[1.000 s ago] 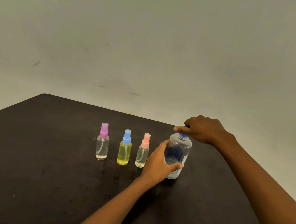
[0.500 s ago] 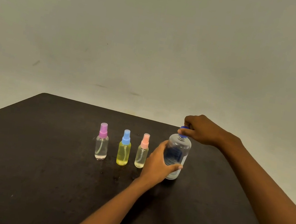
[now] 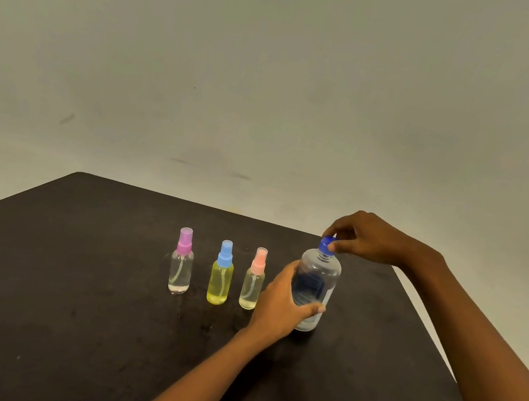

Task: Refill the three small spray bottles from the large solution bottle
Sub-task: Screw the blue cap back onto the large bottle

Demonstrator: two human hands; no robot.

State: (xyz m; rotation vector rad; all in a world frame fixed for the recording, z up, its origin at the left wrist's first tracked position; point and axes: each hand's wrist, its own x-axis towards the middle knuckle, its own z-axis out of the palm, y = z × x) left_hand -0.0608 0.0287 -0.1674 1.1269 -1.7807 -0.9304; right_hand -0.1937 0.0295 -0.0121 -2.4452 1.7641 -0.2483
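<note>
On the dark table (image 3: 63, 324), the left hand (image 3: 281, 303) wraps the large bottle (image 3: 315, 284) while the right hand (image 3: 371, 238) pinches its blue cap (image 3: 327, 245).

A dark table (image 3: 63, 324) stands before a scuffed pale wall (image 3: 275, 80).

The right hand (image 3: 375, 239) has changed its hold on the blue cap (image 3: 327, 245) of the large solution bottle (image 3: 315, 288). A second ago it lay over the cap like a closed fist, hiding nearly all of it; half a second ago the knuckles had lifted and a little blue showed. Now the hand sits further to the right and higher, pinching the cap with thumb and fingertips (image 3: 335, 245) only, so most of the cap is in plain sight (its left side and top fully exposed). The wrist has rotated with it, the back of the hand turned more upward.
</note>
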